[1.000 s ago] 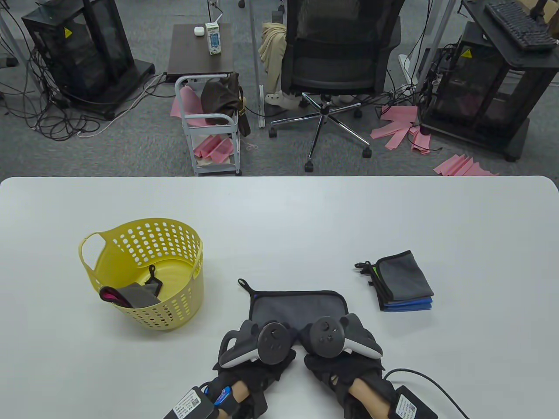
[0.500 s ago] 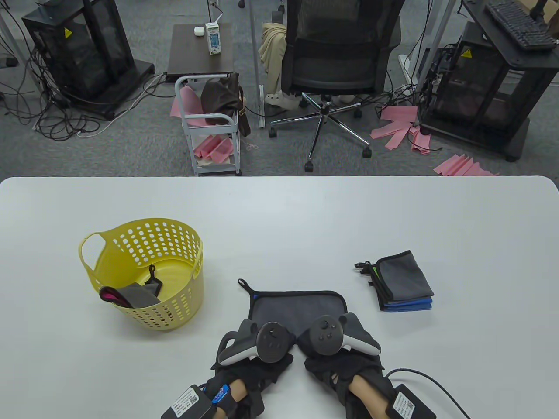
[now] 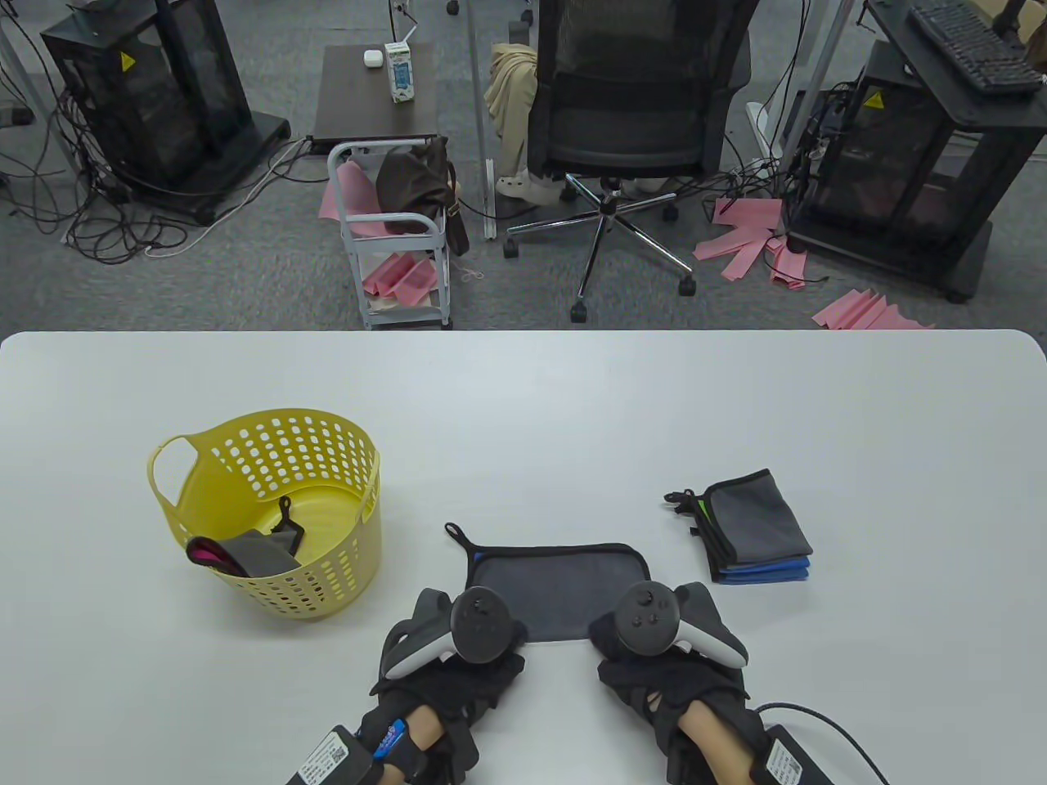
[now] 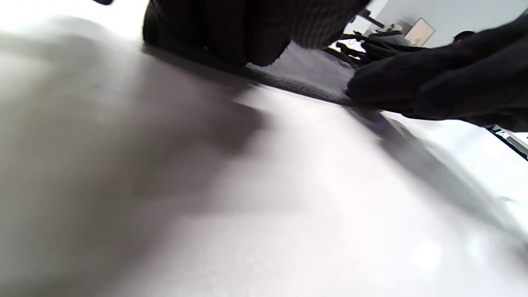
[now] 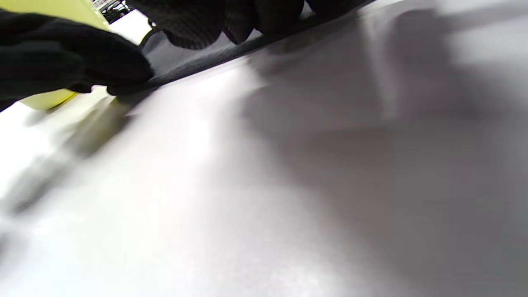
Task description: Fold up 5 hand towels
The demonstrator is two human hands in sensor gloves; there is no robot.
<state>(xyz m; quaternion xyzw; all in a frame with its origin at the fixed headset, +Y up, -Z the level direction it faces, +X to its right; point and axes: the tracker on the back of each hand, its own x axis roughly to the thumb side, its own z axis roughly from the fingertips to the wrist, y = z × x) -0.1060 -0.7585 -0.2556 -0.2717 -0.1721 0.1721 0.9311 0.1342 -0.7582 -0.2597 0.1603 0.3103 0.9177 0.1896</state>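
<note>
A grey hand towel with black trim [image 3: 556,585] lies flat near the table's front edge, with its loop at the far left corner. My left hand [image 3: 483,636] presses on its near left corner and my right hand [image 3: 631,634] on its near right corner. In the left wrist view my fingers [image 4: 247,37] rest on the towel's near edge [image 4: 305,70]. In the right wrist view my fingers [image 5: 214,20] rest on the same edge [image 5: 177,55]. A stack of folded towels [image 3: 757,531] lies to the right. One more towel [image 3: 245,552] lies in the yellow basket [image 3: 327,425].
The yellow basket stands left of the towel, about a hand's width away. The white table [image 3: 572,409] stretches far behind the towel. An office chair [image 3: 630,106] and a small cart [image 3: 393,237] stand on the floor beyond the table.
Both hands have slid apart along the towel's near edge, from its middle out to the two near corners. The towel has stayed in place.
</note>
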